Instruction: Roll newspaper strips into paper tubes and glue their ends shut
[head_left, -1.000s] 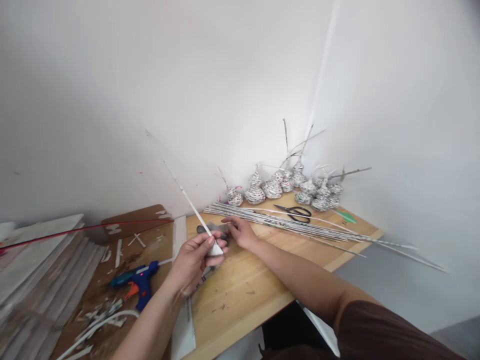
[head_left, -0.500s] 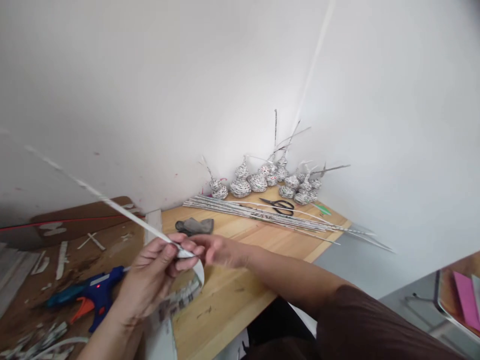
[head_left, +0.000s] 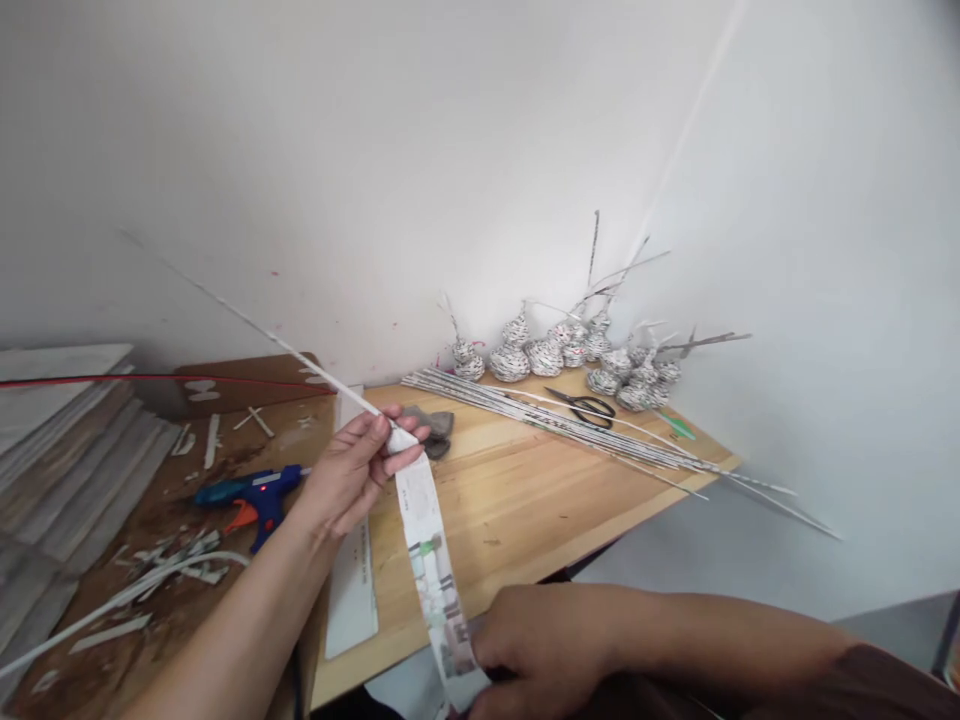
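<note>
My left hand (head_left: 364, 465) pinches the point where a thin rolled paper stick (head_left: 262, 330) meets a flat printed paper strip (head_left: 427, 520). The stick slants up to the far left against the wall. From my left fingers the strip hangs toward me over the table's near edge. Low in the view, my right hand (head_left: 532, 640) is closed on the strip's lower part, its fingertips partly hidden. Behind my left fingers lies a crumpled grey cloth (head_left: 439, 430). To the left of my left forearm rests a blue hot glue gun (head_left: 259, 495) with an orange trigger and a red light.
Several paper sticks (head_left: 540, 420) lie across the wooden table (head_left: 510, 520), beside black scissors (head_left: 589, 408). Several woven gourd shapes (head_left: 510, 360) stand along the wall. Stacked paper (head_left: 67, 470) and paper scraps (head_left: 180, 560) are at left. A white sheet (head_left: 352, 600) lies under my left arm.
My right hand has moved from beside my left fingers down toward me, and the strip, curled before, is now drawn out straight. The view has shifted left.
</note>
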